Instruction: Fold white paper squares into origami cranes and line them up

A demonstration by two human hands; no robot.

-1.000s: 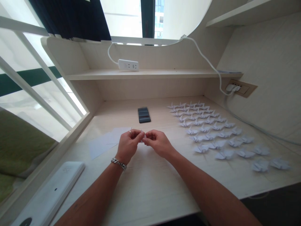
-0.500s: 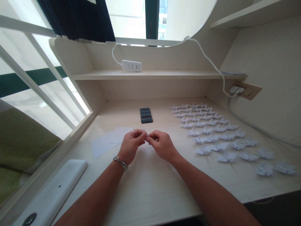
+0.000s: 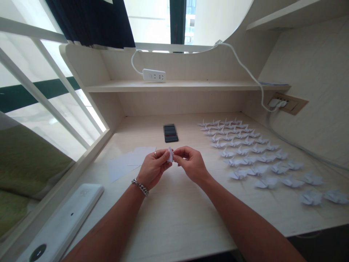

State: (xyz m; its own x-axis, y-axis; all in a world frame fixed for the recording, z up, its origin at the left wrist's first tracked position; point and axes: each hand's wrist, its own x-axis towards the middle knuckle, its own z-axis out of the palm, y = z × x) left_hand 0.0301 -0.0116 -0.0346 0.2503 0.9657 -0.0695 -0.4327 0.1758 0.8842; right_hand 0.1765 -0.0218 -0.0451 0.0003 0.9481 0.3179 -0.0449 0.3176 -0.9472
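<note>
A small piece of folded white paper (image 3: 170,155) is held up between my hands over the middle of the desk. My left hand (image 3: 154,164), with a ring and a chain bracelet, pinches its left side between thumb and fingers. At its right edge, my right hand (image 3: 191,163) has thumb and forefinger closed on the paper, though the exact contact is small to see. Flat white paper sheets (image 3: 124,165) lie on the desk just left of my left hand. Rows of folded white paper cranes (image 3: 247,151) cover the desk's right side.
Beyond my hands lies a dark phone-like object (image 3: 171,134), partly pixelated. A long white device (image 3: 68,218) rests at the left edge. On the shelf (image 3: 191,87) sits a white power strip (image 3: 154,75). Cables run from a wall socket (image 3: 289,103) at right.
The folded paper now stands more visible between my hands, where the fingers mostly covered it before. My right hand has shifted slightly right. The view has moved a little.
</note>
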